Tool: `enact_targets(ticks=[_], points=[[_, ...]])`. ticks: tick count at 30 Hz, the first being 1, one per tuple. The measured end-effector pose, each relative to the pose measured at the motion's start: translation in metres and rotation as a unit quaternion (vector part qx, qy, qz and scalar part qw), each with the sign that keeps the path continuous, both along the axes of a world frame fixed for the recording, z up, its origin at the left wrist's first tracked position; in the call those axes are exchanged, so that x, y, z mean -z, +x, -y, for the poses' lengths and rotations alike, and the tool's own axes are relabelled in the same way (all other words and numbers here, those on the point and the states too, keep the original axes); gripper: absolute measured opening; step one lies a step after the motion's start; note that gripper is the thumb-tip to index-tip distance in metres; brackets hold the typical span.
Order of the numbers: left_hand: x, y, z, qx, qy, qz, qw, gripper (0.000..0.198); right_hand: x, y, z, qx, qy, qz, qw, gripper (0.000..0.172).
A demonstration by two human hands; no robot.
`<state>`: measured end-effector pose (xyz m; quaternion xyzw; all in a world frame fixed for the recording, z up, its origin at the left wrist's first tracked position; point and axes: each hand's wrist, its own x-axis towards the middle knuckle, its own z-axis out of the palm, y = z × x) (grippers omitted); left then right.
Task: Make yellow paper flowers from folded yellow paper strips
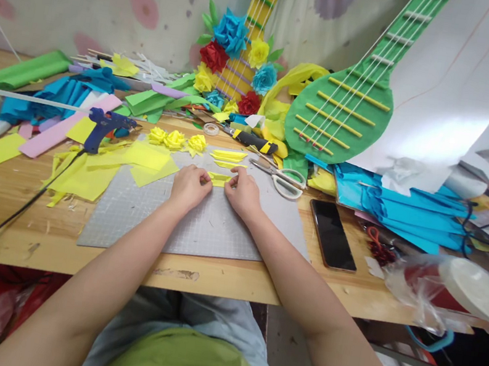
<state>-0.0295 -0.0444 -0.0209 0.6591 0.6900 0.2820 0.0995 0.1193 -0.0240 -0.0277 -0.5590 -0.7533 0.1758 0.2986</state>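
Observation:
A short strip of yellow crepe paper stretches between my hands, just above or on the grey cutting mat. My left hand pinches its left end, and the fingers of my right hand close on the right end. Just beyond lie several folded yellow strips. Left of those sit finished-looking yellow paper flowers in a row. Scissors with white handles rest right of my right hand. Flat yellow paper sheets overlap the mat's left part.
A blue glue gun stands at left, its black cord trailing over the table edge. A phone lies right of the mat. Behind are a yellow-black utility knife, a green paper-covered lute shape and blue crepe paper.

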Motion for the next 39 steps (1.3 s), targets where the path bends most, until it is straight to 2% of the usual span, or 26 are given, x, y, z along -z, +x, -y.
enact_targets(ticks=[4,8,15,20,25,39], points=[[-0.0002,-0.0002,-0.0001,0.003,0.004,0.001,1.000,0.008,-0.0031,-0.0007,0.0022,-0.003,0.012,0.028,1.000,0.023],[-0.0006,0.0016,0.0005,0.030,0.003,-0.003,1.000,0.016,-0.0053,-0.0022,0.0041,-0.011,0.028,0.086,0.996,0.011],[-0.0005,0.0047,0.0021,0.022,-0.006,-0.029,0.999,0.018,-0.0043,-0.0039,0.0064,-0.014,0.071,0.176,0.982,0.011],[0.0004,0.0031,0.0005,0.023,-0.001,-0.021,1.000,0.017,-0.0020,-0.0033,0.0053,-0.014,0.072,0.178,0.981,0.012],[-0.0027,0.0037,0.0023,-0.007,-0.011,-0.044,0.999,0.013,-0.0009,-0.0030,0.0044,-0.012,0.077,0.174,0.982,0.011],[-0.0062,0.0033,0.0050,-0.035,-0.034,-0.092,0.995,0.019,-0.0023,-0.0040,0.0051,-0.006,0.072,0.188,0.980,0.012]])
